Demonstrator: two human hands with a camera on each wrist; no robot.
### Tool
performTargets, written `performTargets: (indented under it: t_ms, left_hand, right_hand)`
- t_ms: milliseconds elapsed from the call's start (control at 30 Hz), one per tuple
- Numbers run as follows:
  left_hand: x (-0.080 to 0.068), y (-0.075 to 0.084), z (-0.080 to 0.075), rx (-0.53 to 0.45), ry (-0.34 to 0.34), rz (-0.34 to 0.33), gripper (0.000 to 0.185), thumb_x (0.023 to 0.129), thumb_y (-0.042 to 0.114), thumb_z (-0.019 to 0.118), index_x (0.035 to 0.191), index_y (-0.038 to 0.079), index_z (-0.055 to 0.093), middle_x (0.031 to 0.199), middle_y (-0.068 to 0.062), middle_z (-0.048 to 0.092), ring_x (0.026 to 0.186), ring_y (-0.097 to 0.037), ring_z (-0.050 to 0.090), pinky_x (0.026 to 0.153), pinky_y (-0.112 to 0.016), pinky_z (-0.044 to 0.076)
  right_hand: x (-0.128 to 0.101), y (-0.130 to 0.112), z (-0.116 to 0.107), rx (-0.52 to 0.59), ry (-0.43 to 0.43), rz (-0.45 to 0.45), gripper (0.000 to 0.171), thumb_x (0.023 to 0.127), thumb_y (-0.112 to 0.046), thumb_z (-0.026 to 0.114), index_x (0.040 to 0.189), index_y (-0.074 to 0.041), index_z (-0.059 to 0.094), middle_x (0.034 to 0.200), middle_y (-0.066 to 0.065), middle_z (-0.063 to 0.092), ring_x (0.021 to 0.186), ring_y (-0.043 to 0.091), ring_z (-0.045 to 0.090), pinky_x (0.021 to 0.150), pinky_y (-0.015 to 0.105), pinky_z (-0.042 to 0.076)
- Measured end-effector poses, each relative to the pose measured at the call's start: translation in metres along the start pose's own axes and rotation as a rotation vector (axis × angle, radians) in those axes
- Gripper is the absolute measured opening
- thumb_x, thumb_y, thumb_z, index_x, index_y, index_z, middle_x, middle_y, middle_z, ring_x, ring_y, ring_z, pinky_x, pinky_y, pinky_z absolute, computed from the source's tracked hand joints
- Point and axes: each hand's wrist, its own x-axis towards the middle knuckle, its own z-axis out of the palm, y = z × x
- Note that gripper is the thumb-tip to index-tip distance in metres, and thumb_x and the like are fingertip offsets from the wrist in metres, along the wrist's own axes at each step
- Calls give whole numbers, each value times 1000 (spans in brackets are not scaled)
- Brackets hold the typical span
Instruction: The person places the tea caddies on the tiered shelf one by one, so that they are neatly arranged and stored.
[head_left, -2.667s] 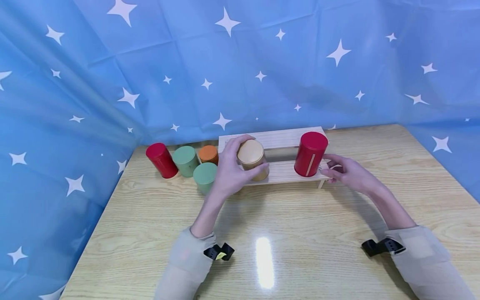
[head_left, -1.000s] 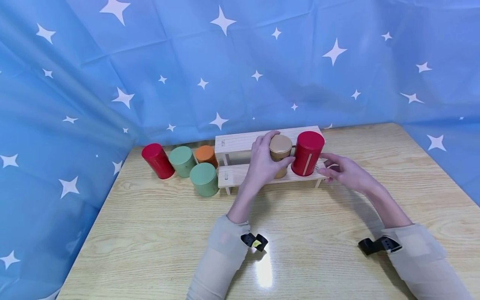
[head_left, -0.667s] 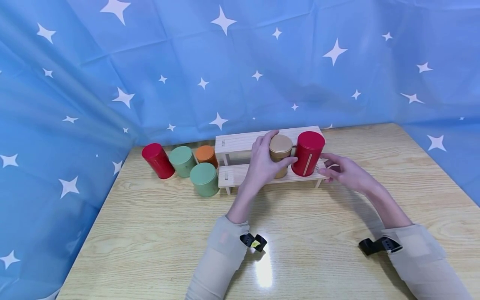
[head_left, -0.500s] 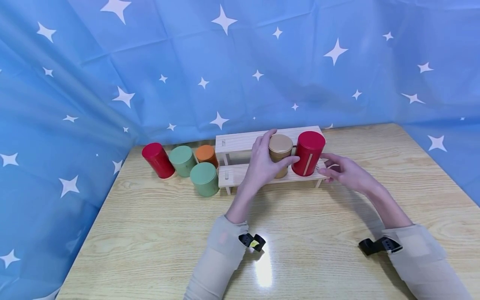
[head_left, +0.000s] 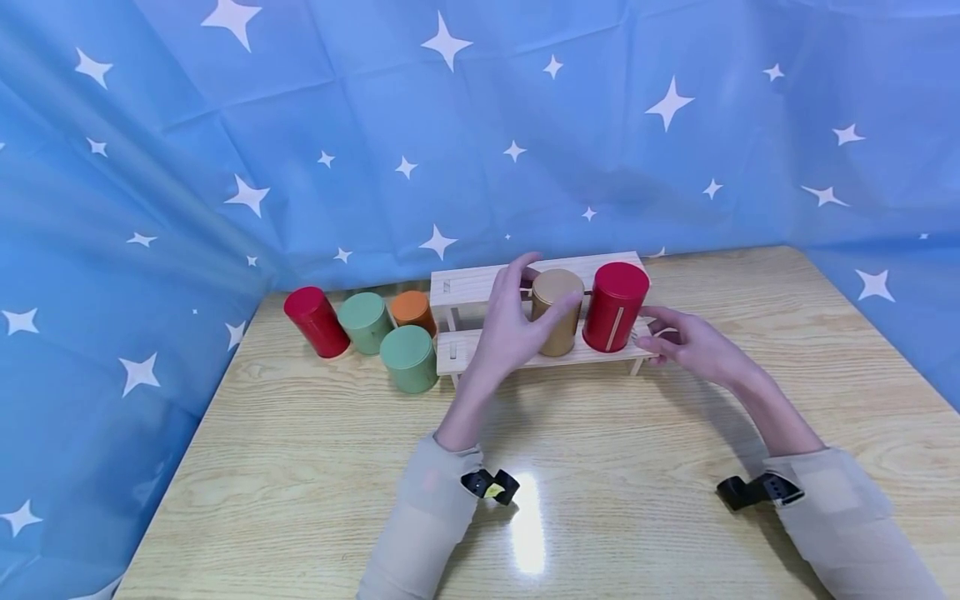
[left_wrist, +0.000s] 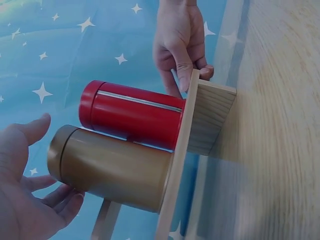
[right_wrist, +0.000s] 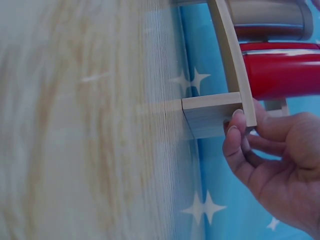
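A gold canister (head_left: 566,335) stands upright on the lower board of a two-tier wooden shelf (head_left: 480,286), close beside a red canister (head_left: 618,304). Around the gold canister's left side is my left hand (head_left: 512,327), its thumb and fingers spread. The left wrist view shows the thumb (left_wrist: 36,129) lifted off the lid; the fingers are near the canister's side, and contact there is unclear. At the shelf's right end, my right hand (head_left: 697,346) pinches the lower board's edge, with thumb above and fingers below, as the right wrist view shows.
Left of the shelf stand another red canister (head_left: 318,323), two green canisters (head_left: 366,323) and an orange canister (head_left: 412,310). The shelf is at the back of the wood-grain table (head_left: 570,467), against a blue starred cloth (head_left: 487,125).
My left hand brought the gold canister rightward along the shelf to the red one, then loosened its fingers and drew slightly left. The right hand keeps holding the shelf's end.
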Motion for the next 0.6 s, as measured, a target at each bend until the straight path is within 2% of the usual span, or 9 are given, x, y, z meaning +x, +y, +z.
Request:
performTargets:
  t_ms: [100,333,600]
  left_hand:
    - [-1,1,-4,-12,16,9,67,80,47,65,134,18,38,110,-1,46,100,-11,45,87,-26,41]
    - [-4,-2,-14,-19,40,34,61,82,47,62,131,17,41,112,-4,47,104,-19,44,91,-33,41]
    - [-14,-9,-29,12,48,25,62,82,44,64,131,12,43,114,-8,48,106,-23,46,90,-37,40]
  right_hand:
    - [0,0,0,4,-1,-2,63,89,-21,59,140,0,29,108,20,52,81,28,61,71,31,53]
    - [0,-1,0,4,-6,4,64,89,-22,59,140,0,28,109,20,51,82,26,61,72,31,53]
    - [-1,-2,0,-5,-3,9,64,90,-23,59,140,0,28,108,20,52,81,27,61,72,33,53]
